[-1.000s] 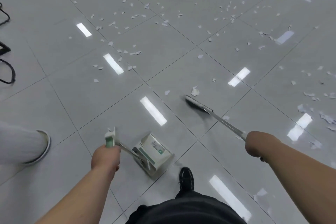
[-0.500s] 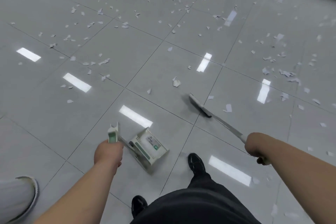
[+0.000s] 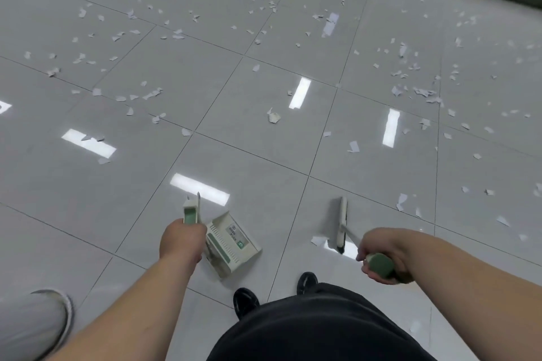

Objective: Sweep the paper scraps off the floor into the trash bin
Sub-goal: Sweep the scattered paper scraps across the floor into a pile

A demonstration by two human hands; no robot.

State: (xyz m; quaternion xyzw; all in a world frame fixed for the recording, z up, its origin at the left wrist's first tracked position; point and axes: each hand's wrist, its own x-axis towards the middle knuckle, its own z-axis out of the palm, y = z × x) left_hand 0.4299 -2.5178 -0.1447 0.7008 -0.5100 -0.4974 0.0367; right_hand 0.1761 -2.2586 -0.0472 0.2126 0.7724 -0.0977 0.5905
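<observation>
The left grip (image 3: 181, 239) was closed round the handle of the tilted dustpan (image 3: 231, 243), just ahead of the person's shoes (image 3: 246, 300). The right grip (image 3: 384, 255) was closed round the green handle end of the broom (image 3: 341, 223), whose head was lowered beside one scrap. Paper scraps (image 3: 274, 117) lay scattered across the floor (image 3: 252, 152) beyond, apart from the dustpan.

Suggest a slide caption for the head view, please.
Left hand holds a dustpan, right hand a broom, amid paper scraps on grey tiles.
</observation>
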